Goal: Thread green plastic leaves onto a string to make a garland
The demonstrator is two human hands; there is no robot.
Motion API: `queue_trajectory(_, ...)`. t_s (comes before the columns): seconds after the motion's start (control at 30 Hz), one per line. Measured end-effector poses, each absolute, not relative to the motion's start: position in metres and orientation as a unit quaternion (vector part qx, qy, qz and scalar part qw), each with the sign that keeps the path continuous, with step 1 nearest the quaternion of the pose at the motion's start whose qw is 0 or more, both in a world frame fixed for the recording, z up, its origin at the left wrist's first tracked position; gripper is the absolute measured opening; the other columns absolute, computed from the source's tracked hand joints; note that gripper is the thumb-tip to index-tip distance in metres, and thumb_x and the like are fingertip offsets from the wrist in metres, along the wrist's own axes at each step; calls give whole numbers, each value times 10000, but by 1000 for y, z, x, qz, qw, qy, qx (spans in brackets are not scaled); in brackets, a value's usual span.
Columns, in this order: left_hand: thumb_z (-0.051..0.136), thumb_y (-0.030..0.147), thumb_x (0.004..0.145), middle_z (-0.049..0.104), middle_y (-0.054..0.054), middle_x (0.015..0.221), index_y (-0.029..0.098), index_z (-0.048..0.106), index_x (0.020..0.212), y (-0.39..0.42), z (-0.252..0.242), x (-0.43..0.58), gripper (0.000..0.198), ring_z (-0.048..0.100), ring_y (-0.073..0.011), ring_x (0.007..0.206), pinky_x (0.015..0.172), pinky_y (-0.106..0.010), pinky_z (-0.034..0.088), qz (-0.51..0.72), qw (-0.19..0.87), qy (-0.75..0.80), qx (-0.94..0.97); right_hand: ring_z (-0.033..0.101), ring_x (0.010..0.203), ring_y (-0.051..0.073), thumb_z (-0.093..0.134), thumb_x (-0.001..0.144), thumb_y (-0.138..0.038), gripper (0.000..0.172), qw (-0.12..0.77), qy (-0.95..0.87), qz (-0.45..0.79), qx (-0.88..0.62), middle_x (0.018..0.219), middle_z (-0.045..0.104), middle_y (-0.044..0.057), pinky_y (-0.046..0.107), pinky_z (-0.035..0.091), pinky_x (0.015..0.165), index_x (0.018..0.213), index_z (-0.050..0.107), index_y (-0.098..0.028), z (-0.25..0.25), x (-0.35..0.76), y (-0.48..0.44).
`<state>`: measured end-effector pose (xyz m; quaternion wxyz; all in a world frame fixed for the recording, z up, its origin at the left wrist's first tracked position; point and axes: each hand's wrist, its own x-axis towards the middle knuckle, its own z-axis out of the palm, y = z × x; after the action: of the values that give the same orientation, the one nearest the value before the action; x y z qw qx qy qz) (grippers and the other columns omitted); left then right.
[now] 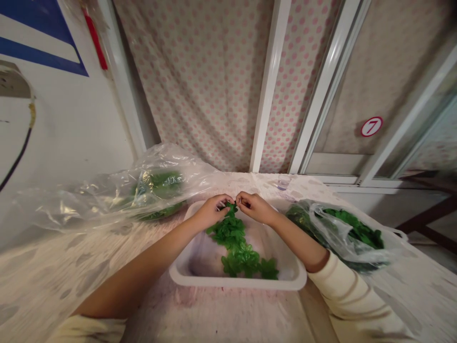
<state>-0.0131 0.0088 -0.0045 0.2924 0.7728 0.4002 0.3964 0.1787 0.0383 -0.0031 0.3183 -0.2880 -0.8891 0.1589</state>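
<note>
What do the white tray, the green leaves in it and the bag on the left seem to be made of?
White tray: probably rigid plastic with a soft sheen; its rounded rim looks moulded.
Green leaves: perhaps plastic or fabric, given the repeated lobed shapes; finish unclear.
Left bag: likely thin, glossy plastic film, see-through, with creases and bright reflections.

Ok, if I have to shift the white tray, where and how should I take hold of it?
Probably by the rim at the two near corners of the white tray, coming from the wearer's side. The near rim is unobstructed and offers a long edge; the left forearm and right forearm cross the side rims, and a plastic bag crowds the right.
</note>
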Motion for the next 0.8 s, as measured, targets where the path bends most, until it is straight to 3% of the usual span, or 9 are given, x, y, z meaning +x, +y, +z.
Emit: queue_trajectory(0.8, 580, 200, 717, 613, 5, 595, 130, 649, 902, 11, -9, -13, 209, 546, -109, 540, 588, -235, 457, 369, 289, 436, 768, 375, 474, 80, 461, 817, -213, 73, 315, -890, 153, -291, 520, 409, -70, 188, 283, 501, 851, 511, -171, -2, 179, 36)
